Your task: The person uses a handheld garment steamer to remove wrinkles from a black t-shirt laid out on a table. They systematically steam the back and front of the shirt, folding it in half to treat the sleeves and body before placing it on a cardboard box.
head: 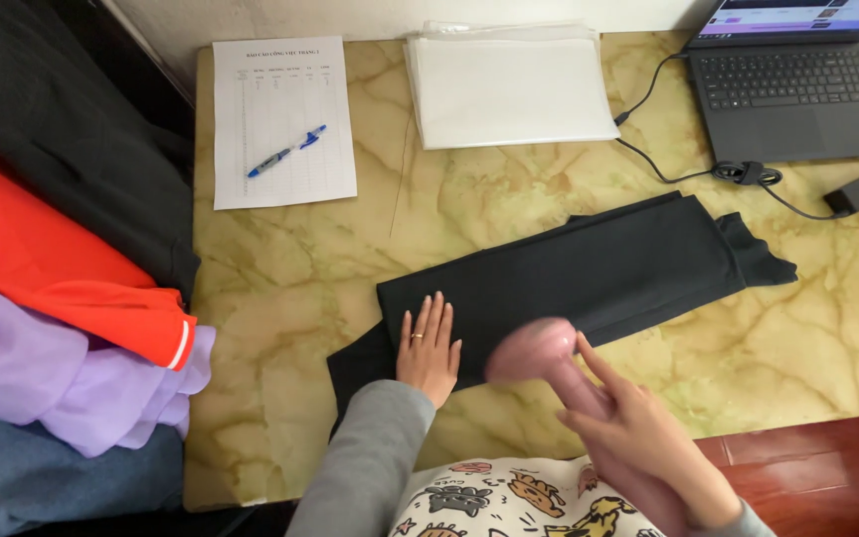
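While the folded black cloth garment (589, 273) lies across the middle of the yellow-green marbled tabletop (280, 288), we press our left hand (429, 344) flat on its near left end, fingers spread narrow. Our right hand (638, 428) grips a blurred pink handheld tool (539, 353) at the garment's near edge. Beyond sit a white printed sheet (283, 121) with a blue pen (287, 150), a stack of clear plastic bags (509, 88) and a black laptop (792, 85). Left lies a pile of orange, lilac and dark clothes (52, 268).
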